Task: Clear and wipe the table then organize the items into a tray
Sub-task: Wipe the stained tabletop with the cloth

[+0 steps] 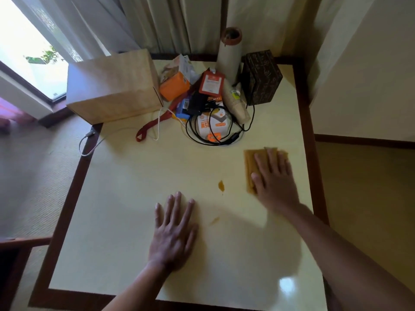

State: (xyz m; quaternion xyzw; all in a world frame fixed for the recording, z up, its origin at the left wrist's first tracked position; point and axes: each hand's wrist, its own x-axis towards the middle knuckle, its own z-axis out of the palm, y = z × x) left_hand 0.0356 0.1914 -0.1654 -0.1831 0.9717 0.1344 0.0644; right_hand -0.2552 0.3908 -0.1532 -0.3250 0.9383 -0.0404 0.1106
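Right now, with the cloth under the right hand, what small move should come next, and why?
Probably slide the right hand with the yellow cloth leftward across the orange spot. The spot lies on the table just left of the cloth, and a fainter smear sits nearer, beside the left hand.
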